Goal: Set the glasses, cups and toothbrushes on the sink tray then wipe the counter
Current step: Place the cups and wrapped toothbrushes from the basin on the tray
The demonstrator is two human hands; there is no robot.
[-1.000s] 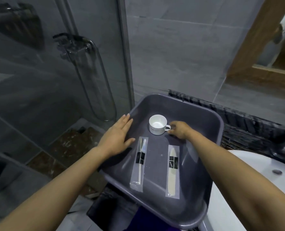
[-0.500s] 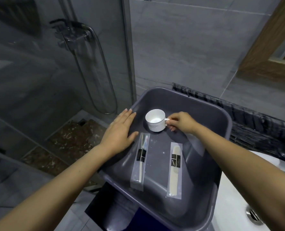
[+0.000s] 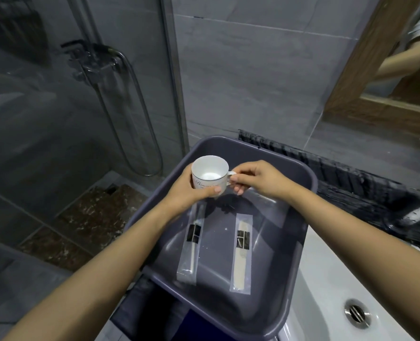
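The left hand (image 3: pixel 187 193) wraps the body of the round white ceramic cup (image 3: pixel 210 172), thumb curled across its near side. The right hand (image 3: pixel 260 179) pinches its small handle. The cup sits upright in the fingers, over the far left corner of the grey plastic tray (image 3: pixel 260 146), just inside the rim. Nearer than the fingers, a clear-wrapped toothbrush (image 3: pixel 191 244) and a second wrapped toothbrush (image 3: pixel 242 252) lie apart, with bare tray floor between them. A white basin (image 3: pixel 327 303) borders the tray's right edge.
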